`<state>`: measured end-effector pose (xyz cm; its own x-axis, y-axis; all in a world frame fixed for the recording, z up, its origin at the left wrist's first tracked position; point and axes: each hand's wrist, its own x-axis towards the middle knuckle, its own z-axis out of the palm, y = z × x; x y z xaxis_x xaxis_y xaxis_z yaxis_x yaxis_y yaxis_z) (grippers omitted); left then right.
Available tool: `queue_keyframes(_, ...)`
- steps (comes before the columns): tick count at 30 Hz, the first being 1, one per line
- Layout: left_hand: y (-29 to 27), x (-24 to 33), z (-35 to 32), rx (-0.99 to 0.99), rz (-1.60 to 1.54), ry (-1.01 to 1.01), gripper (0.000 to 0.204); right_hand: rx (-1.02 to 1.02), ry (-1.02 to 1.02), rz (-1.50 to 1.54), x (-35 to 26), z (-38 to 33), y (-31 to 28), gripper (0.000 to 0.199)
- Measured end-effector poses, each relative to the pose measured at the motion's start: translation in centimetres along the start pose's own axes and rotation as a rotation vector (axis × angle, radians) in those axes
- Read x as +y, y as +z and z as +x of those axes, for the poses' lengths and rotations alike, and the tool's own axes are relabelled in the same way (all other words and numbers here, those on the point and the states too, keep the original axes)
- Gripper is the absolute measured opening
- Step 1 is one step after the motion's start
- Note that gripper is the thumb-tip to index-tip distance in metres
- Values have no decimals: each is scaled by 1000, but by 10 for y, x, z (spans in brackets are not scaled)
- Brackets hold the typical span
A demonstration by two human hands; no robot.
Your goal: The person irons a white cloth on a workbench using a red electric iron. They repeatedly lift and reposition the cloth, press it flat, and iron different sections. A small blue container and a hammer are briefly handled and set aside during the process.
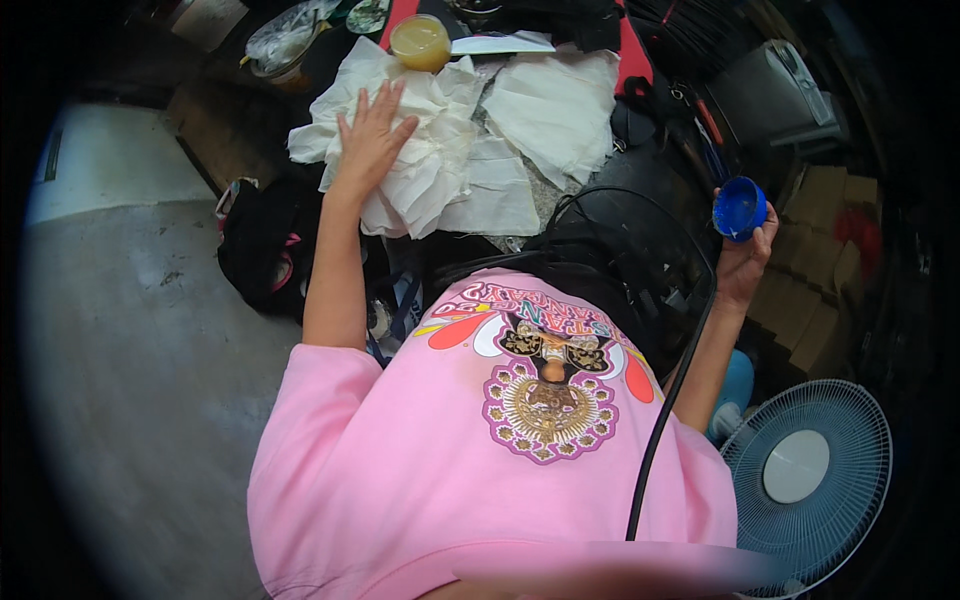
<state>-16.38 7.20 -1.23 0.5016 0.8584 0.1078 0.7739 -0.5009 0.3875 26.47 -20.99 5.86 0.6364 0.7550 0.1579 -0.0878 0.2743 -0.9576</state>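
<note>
My left hand (374,140) lies flat with fingers spread on a crumpled pile of white cloth pieces (430,150) at the table's left part. Out to the right, away from the table top, my right hand (745,255) grips a small blue cup (740,208), tilted so its hollow inside shows. Just beyond the pile stands a clear container of yellowish paste (420,43). Another white cloth sheet (560,110) is spread to the right of the pile.
A black cable (672,400) runs down across my right side. A standing fan (805,480) is at the lower right, below stacked cardboard boxes (810,270). Tools with red handles (708,120) lie right of the table. A black bag (262,245) sits at its left.
</note>
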Motion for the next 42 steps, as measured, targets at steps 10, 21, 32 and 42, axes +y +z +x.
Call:
queue_keyframes(10,-33,32,-13,54,125,90,73,75,34,-8,8,4,-2,56)
queue_keyframes(21,14,13,-23,-80,69,-36,67,60,251,214,6,14,22,49)
queue_keyframes(32,-14,27,-20,106,42,59,65,-7,254,-912,58,-1,-10,73)
queue_keyframes(42,-8,33,-36,18,59,7,64,-122,166,-1111,71,-7,-13,78)
